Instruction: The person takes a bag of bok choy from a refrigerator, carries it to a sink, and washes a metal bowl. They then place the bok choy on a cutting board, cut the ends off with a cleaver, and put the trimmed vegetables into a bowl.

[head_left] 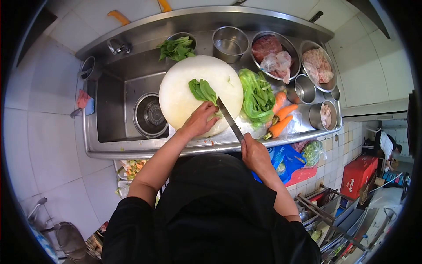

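A round white cutting board (180, 101) lies across the right edge of the sink. On it my left hand (201, 119) is closed on the stem end of a leafy green vegetable (203, 90), whose leaves point up and left. My right hand (256, 154) grips the handle of a knife (231, 120); the blade slants up and left, its tip beside the stems at my left fingers. A small green scrap (230, 81) sits on the board's right part. Just right of the board is a green plastic bag of leafy greens (257, 97).
Carrots (280, 126) lie right of the bag. Behind stand a bowl of cut greens (178, 47), an empty metal pot (230, 44) and bowls of meat (267, 47) (317, 66). The sink (114, 105) is at left. A person (387, 145) is far right.
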A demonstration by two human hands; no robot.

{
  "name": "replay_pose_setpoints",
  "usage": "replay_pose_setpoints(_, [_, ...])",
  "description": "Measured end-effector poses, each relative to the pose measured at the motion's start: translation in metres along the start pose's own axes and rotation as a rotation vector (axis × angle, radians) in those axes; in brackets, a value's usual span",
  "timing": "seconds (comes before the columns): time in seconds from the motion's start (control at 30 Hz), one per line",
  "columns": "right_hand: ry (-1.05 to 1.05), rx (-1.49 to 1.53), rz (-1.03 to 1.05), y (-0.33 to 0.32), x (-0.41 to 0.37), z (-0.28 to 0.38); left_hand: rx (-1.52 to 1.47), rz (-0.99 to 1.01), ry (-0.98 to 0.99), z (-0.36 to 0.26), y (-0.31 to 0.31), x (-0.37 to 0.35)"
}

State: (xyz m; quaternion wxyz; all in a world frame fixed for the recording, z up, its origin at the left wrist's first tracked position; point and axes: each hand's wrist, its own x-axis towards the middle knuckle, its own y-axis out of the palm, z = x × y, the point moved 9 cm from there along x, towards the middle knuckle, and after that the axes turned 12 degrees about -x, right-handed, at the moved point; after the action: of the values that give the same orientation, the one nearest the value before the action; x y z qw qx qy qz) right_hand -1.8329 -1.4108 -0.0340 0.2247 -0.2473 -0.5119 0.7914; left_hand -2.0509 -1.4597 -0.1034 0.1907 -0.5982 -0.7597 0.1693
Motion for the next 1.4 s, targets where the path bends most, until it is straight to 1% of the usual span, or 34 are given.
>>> replay_pose_setpoints(0.1, [-0.005, -0.040, 0.022, -0.001, 0.000, 0.003, -0.016, 0.003, -0.011, 0.006, 0.002, -0.002])
replay_pose_setpoints(0.17, [-0.003, -0.065, 0.040, -0.003, 0.000, 0.006, 0.000, -0.015, 0.023, 0.004, 0.002, -0.003])
replay_pose_setpoints(0.27, [0.018, -0.115, 0.102, 0.001, 0.002, 0.008, -0.015, 0.008, -0.005, 0.007, 0.002, -0.002])
replay_pose_setpoints(0.43, [0.106, -0.216, 0.276, 0.016, 0.008, 0.007, -0.047, -0.014, -0.008, 0.008, 0.002, -0.003])
replay_pose_setpoints(0.57, [0.112, -0.240, 0.294, 0.019, 0.013, 0.013, -0.084, -0.045, -0.018, 0.010, 0.002, -0.003])
replay_pose_setpoints(0.67, [0.122, -0.272, 0.327, 0.035, 0.021, 0.011, -0.115, -0.030, -0.041, 0.014, 0.006, -0.004])
replay_pose_setpoints(0.73, [0.084, -0.264, 0.245, 0.049, 0.033, 0.010, -0.114, -0.036, -0.036, 0.013, 0.008, -0.005])
replay_pose_setpoints(0.77, [0.084, -0.262, 0.238, 0.051, 0.038, 0.008, -0.112, -0.046, -0.032, 0.012, 0.007, -0.006])
replay_pose_setpoints(0.8, [0.078, -0.200, 0.240, 0.053, 0.043, 0.006, -0.108, -0.042, -0.028, 0.011, 0.008, -0.008])
replay_pose_setpoints(0.9, [0.083, -0.104, 0.234, 0.040, 0.065, -0.002, -0.096, -0.061, -0.022, 0.011, 0.014, -0.013])
replay_pose_setpoints(1.0, [0.096, -0.023, 0.224, 0.029, 0.076, -0.007, -0.074, -0.100, 0.051, 0.009, 0.017, -0.021])
replay_pose_setpoints(1.07, [0.154, 0.050, 0.096, 0.012, 0.073, -0.014, -0.051, -0.059, 0.085, 0.006, 0.022, -0.024])
replay_pose_setpoints(1.1, [0.155, 0.079, 0.075, 0.004, 0.069, -0.017, -0.044, -0.014, 0.085, 0.007, 0.026, -0.025])
replay_pose_setpoints(1.13, [0.156, 0.081, 0.070, -0.005, 0.063, -0.019, -0.041, -0.012, 0.089, 0.007, 0.023, -0.024])
replay_pose_setpoints(1.23, [0.191, 0.142, -0.071, -0.029, 0.041, -0.035, 0.027, 0.018, 0.058, 0.002, 0.016, -0.014])
replay_pose_setpoints(1.3, [0.207, 0.156, -0.099, -0.034, 0.026, -0.050, 0.291, -0.010, 0.071, -0.011, 0.002, 0.013])
replay_pose_setpoints(1.33, [0.219, 0.168, -0.122, -0.037, 0.018, -0.056, 0.293, -0.010, 0.074, -0.011, -0.001, 0.029])
replay_pose_setpoints(1.4, [0.244, 0.206, -0.145, -0.040, 0.002, -0.066, 0.503, 0.041, 0.219, -0.023, -0.001, 0.063])
